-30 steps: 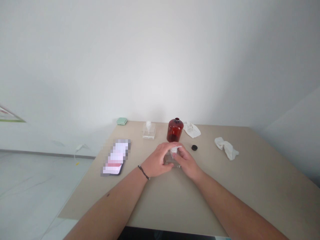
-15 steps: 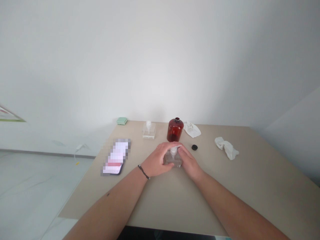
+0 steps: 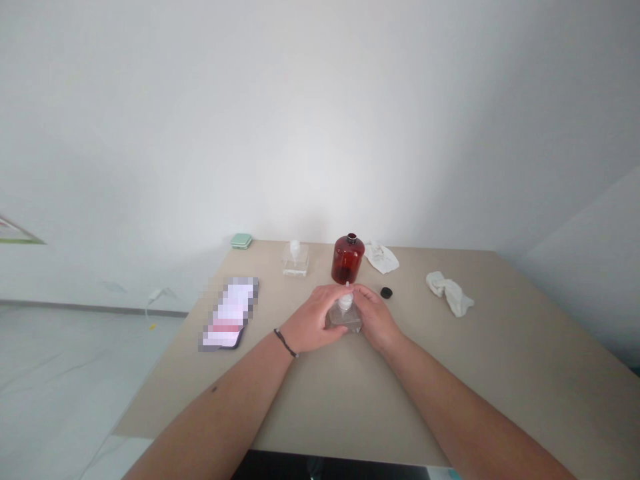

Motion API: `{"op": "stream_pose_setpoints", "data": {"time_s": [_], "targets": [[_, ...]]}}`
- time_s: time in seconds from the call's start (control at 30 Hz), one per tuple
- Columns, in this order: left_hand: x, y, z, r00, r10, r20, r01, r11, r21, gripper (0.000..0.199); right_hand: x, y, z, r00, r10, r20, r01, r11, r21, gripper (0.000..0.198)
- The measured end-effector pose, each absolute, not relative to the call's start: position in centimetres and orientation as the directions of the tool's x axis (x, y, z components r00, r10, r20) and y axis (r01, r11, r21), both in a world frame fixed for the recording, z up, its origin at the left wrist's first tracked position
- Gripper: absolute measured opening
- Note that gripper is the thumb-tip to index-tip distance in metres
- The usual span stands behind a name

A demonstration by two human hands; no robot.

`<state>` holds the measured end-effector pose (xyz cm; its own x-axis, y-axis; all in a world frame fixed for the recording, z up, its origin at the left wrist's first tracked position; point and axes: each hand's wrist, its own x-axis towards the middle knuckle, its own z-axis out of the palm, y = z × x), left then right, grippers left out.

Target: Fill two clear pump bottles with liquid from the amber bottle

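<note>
Cupping clear bottle (image 3: 345,321) in half-curled left hand (image 3: 313,320) | resting right hand (image 3: 379,321), fingers bent, beside pump (image 3: 345,302); cannot tell if gripping | holding clear bottle upright at table (image 3: 320,407), just in front of red bottle (image 3: 347,261), near black cap (image 3: 387,293)

Near bottle (image 3: 345,321) clear and smooth, glass or plastic, cannot tell which; its pump top (image 3: 345,302) white, plastic-looking; red bottle (image 3: 347,261) translucent, glossy, with highlights on the shoulder; black cap (image 3: 387,293) dark, plastic-looking; far-left bottle (image 3: 303,262) transparent, smooth-walled; white wads, far (image 3: 382,259) and right (image 3: 453,296), soft, creased, tissue-like paper; tabletop (image 3: 320,407) smooth, matt beige; wall (image 3: 320,120) matt, painted-looking; floor (image 3: 45,380) at left smooth, faintly glossy, marble-veined.
</note>
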<state>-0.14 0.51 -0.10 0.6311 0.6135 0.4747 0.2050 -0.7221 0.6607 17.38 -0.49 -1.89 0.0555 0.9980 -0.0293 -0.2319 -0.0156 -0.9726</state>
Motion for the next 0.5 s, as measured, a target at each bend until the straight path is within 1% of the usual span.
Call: {"op": "stream_pose_setpoints", "data": {"time_s": [0.1, 0.23, 0.33, 0.5], "targets": [[-0.16, 0.44, 0.05, 0.642, 0.605, 0.471, 0.203, -0.726, 0.657, 0.076, 17.32, -0.62, -1.63, 0.039, 0.999, -0.029, -0.233, -0.019, -0.972, 0.031], [-0.13, 0.34, 0.09, 0.649, 0.628, 0.43, 0.21, -0.691, 0.692, 0.081, 17.13, -0.78, -1.25, 0.051, 0.998, -0.035, -0.223, -0.023, -0.974, 0.034], [-0.02, 0.23, 0.17, 0.65, 0.648, 0.397, 0.23, -0.665, 0.71, 0.085, 16.99, -0.76, -1.04, 0.067, 0.997, -0.042, -0.257, -0.023, -0.966, 0.039], [0.2, 0.05, 0.51, 0.662, 0.631, 0.405, 0.225, -0.683, 0.695, 0.088, 16.95, -0.51, -1.14, 0.07, 0.996, -0.052, -0.295, -0.029, -0.955, 0.042]]}}
